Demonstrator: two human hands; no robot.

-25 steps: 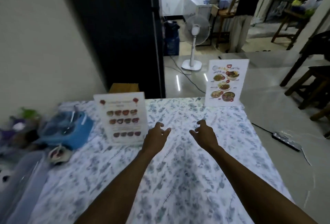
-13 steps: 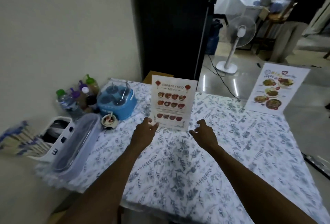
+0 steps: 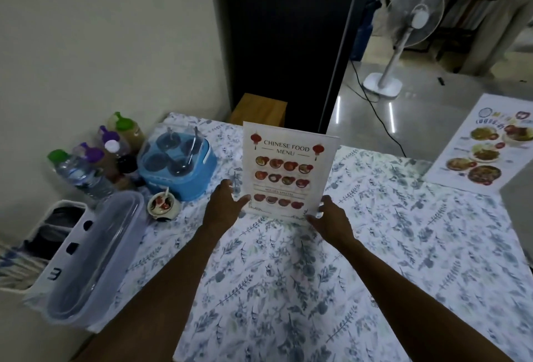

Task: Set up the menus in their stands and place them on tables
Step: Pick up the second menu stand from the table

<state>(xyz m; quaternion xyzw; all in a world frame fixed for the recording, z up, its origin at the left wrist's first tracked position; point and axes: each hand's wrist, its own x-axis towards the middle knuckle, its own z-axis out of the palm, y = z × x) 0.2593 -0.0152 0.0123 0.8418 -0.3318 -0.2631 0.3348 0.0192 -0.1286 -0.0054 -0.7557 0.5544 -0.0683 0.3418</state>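
Chinese food menu stand [image 3: 289, 171] sits upright on the floral table [image 3: 288, 289]; our left hand [image 3: 223, 206] and right hand [image 3: 331, 219] pinch its lower corners. Nudged leftward, we judge it could knock the sauce bowl [image 3: 163, 204] or blue condiment caddy [image 3: 177, 166], which holds spooned cups.

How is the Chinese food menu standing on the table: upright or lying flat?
Upright. The Chinese food menu stands on its bottom edge on the table, printed face towards the camera, with the left hand and right hand at its lower corners.
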